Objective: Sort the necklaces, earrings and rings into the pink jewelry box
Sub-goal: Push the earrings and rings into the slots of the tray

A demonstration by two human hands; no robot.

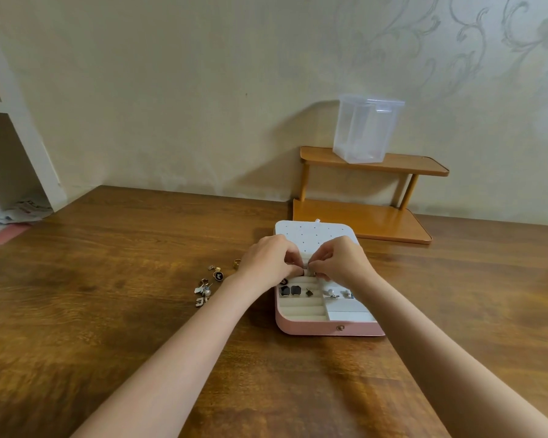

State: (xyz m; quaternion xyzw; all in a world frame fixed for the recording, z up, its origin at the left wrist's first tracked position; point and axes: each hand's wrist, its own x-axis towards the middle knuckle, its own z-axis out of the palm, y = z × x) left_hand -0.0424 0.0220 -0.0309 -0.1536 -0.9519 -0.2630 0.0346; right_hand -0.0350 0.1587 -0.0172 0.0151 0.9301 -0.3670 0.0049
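Observation:
The pink jewelry box [329, 329] lies open on the wooden table, its white perforated lid [310, 232] tilted back. Dark square earrings [290, 290] and small silver pieces [331, 293] sit in its cream slots. Both hands meet over the box's back row. My left hand [271, 259] has its fingers curled, and they seem to pinch a small dark ring at the slot. My right hand [340, 259] pinches a small metal piece next to it. Loose rings and earrings [208, 284] lie on the table left of the box.
A low two-tier wooden shelf [370, 197] stands behind the box against the wall, with a clear plastic container [366, 128] on top. White shelving [10, 147] with papers stands at the far left. Bare table stretches in front and to the right.

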